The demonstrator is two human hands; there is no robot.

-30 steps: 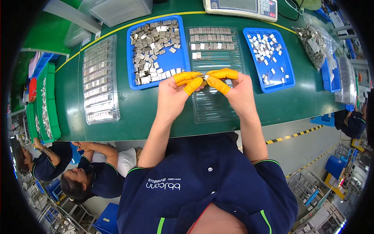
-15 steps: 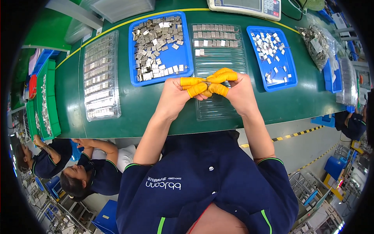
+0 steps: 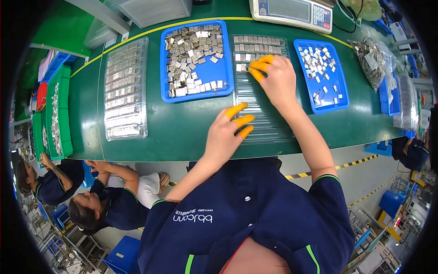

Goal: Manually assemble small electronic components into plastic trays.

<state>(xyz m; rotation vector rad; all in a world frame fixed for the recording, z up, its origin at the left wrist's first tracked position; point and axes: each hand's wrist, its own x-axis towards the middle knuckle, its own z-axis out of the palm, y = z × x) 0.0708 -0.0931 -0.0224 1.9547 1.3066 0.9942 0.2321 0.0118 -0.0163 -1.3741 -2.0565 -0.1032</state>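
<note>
My right hand point(image 3: 277, 80), with yellow finger covers, reaches over a clear ribbed plastic tray point(image 3: 262, 109). Its fingertips are pinched together at the end of a short row of small silver metal parts point(image 3: 240, 67); whatever lies between them is hidden. Fuller rows of the same kind of parts point(image 3: 255, 40) fill the tray's far end. My left hand point(image 3: 224, 137) hovers over the tray's near left side, its yellow-covered fingers spread and holding nothing. Left of the tray stands a blue tray point(image 3: 212, 73) heaped with loose silver parts.
At right sits another blue tray point(image 3: 319, 107) with small white-and-silver pieces. A filled clear tray point(image 3: 125, 91) lies left. Behind are a scale point(image 3: 292, 16) and a clear bin point(image 3: 155, 13). A bag of parts point(image 3: 372, 59) stands far right, green bins point(image 3: 66, 123) far left. Two people sit at left.
My hands were together over the tray, fingers meeting around a small piece. They have parted: the right moved forward to the short row, the left drew back toward me and spread its fingers.
</note>
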